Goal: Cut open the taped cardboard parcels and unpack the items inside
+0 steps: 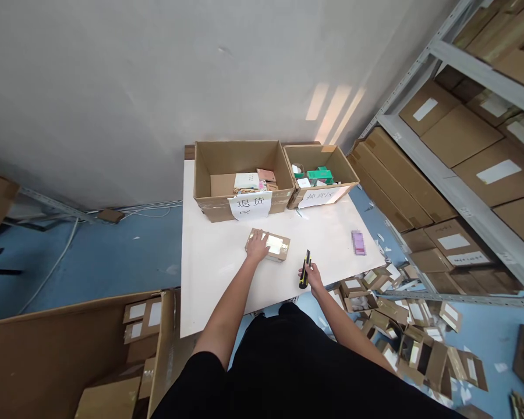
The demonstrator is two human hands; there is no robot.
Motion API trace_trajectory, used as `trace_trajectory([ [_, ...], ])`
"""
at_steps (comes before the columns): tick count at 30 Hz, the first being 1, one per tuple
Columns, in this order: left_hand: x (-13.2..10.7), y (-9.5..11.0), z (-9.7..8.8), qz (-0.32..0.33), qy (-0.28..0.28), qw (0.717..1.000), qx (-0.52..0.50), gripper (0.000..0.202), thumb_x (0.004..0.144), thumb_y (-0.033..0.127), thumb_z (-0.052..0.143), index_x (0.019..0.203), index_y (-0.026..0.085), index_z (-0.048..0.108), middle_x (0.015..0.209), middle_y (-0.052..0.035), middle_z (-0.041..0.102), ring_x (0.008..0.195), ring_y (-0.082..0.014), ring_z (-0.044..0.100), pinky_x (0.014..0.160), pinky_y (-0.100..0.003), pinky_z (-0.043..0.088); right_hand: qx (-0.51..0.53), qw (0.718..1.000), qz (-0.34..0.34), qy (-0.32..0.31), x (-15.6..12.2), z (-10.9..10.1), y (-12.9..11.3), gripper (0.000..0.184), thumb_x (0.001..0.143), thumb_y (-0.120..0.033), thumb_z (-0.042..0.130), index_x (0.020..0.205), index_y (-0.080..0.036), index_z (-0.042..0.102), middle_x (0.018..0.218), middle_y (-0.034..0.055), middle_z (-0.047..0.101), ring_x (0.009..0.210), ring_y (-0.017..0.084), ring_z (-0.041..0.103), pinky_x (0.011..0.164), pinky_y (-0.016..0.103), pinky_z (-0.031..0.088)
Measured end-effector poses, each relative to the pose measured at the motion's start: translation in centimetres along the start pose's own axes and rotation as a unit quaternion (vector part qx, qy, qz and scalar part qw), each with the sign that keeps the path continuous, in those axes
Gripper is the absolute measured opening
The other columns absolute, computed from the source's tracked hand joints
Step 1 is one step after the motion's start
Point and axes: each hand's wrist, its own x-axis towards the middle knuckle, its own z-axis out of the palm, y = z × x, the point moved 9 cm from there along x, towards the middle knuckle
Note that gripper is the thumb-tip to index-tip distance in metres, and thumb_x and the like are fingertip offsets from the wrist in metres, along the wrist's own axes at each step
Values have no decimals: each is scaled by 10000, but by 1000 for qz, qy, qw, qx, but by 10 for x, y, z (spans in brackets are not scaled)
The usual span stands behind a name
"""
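Observation:
A small cardboard parcel (274, 245) with a white label lies on the white table (209, 273). My left hand (257, 245) rests flat on its left end, fingers spread over the top. My right hand (313, 275) is closed around a black and yellow utility knife (304, 269), held near the table's front edge, right of the parcel. A small purple item (358, 242) lies on the table's right side.
Two open cartons with paper signs stand at the table's back: a large one (240, 177) and a smaller one (318, 174), both holding small goods. Opened empty boxes (410, 331) litter the floor right. Shelving (463, 145) with cartons stands right. A big carton (91, 349) of parcels sits left.

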Motion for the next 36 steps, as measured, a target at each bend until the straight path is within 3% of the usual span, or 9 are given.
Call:
trace_trajectory([
  [2, 6, -2, 7, 23, -35, 999, 8, 721, 1008, 484, 501, 1673, 292, 300, 1784, -55, 147, 1639, -322, 57, 1309, -488, 128, 10, 1000, 23, -14, 2, 3, 10, 447, 855, -624, 725, 904, -256, 476, 674, -7, 702, 601, 200, 709, 592, 291, 555],
  [5, 8, -3, 23, -14, -49, 998, 32, 712, 1031, 499, 442, 1689, 308, 246, 1794, -35, 70, 1646, -306, 1, 1310, -519, 103, 13, 998, 63, -21, 10, 2, 20, 400, 911, -600, 683, 875, -255, 484, 572, -38, 623, 487, 171, 633, 509, 272, 528],
  [9, -8, 15, 51, -75, -36, 994, 66, 822, 994, 611, 473, 1697, 262, 228, 1790, -83, 65, 1635, -381, 34, 1297, -578, 145, -38, 993, 113, -13, 32, -3, 25, 431, 999, -598, 566, 774, -236, 505, 487, -38, 541, 378, 129, 512, 395, 235, 445],
  [14, -27, 30, 68, -108, -14, 991, 72, 849, 996, 632, 458, 1703, 243, 197, 1786, -106, 86, 1626, -405, 82, 1284, -592, 189, -177, 979, 93, -32, 73, 1, 5, 518, 1020, -620, 529, 678, -231, 505, 467, -29, 526, 343, 115, 479, 362, 233, 396],
  [22, -28, 28, 63, -113, -14, 991, 65, 836, 1000, 631, 456, 1700, 243, 213, 1784, -115, 94, 1625, -407, 89, 1279, -596, 196, -332, 936, 9, -113, 101, 33, -21, 585, 1052, -643, 444, 671, -210, 537, 489, -18, 567, 377, 113, 528, 486, 230, 434],
  [27, -29, 29, 64, -110, -16, 991, 79, 849, 1001, 648, 445, 1699, 219, 221, 1783, -125, 89, 1624, -409, 93, 1285, -577, 187, -382, 916, -27, -123, 87, 25, -13, 604, 1067, -634, 402, 675, -207, 569, 516, -5, 589, 418, 125, 548, 548, 237, 437],
  [31, -29, 30, 64, -117, -25, 989, 91, 849, 1005, 661, 418, 1699, 216, 220, 1781, -130, 105, 1622, -410, 100, 1274, -572, 211, -417, 899, -26, -134, 74, 11, -3, 575, 1034, -650, 477, 679, -212, 589, 538, 5, 603, 452, 147, 576, 565, 251, 429],
  [33, -26, 30, 59, -114, -22, 989, 93, 828, 1010, 652, 404, 1695, 217, 240, 1778, -136, 131, 1615, -418, 119, 1259, -582, 236, -402, 907, -17, -125, 70, 3, 1, 558, 1022, -651, 499, 682, -216, 582, 529, -4, 593, 447, 144, 576, 562, 248, 431],
  [36, -20, 28, 43, -93, -16, 992, 85, 731, 1021, 585, 416, 1654, 223, 363, 1736, -155, 277, 1567, -426, 248, 1207, -587, 323, -318, 947, 10, -53, 66, -9, 8, 570, 1049, -652, 396, 707, -224, 549, 520, -11, 579, 438, 139, 579, 541, 243, 454],
])
